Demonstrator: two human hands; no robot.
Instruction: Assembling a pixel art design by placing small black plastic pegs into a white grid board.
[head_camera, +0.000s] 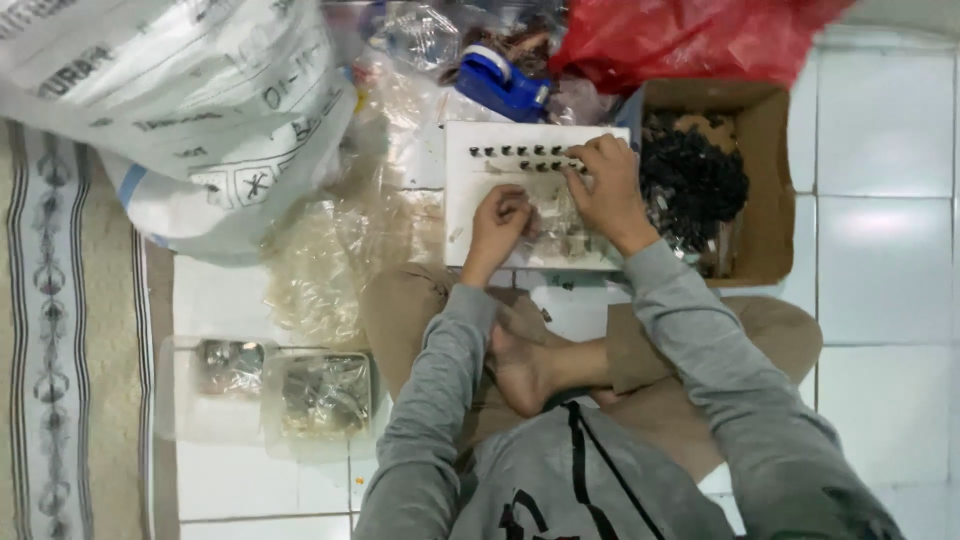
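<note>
Grey sleeves and crossed legs fill the near view; a bare foot (520, 368) rests on the lap, with the white board (470, 215) laid just beyond the knees. Left hand (498, 222) is curled shut on the board's lower middle, fingertips pinched; what it grips is too small to tell. Right hand (608, 190) is bent over the board's upper right, fingers pressing at the end of a row of small dark pieces (520, 152).

Judgement: seating each piece square and in line with the row, while the left hand steadies the board, would keep the spacing even.

Cardboard box (762, 180) of dark parts touches the board's right edge, so the right wrist has little side room. Blue tape dispenser (500, 85) and red bag (690, 35) crowd the far edge. Crinkled clear plastic (330, 260) lies left of the board; two clear tubs (320, 395) sit well apart, near-left. White floor tiles (885, 270) right of the box offer open room.
</note>
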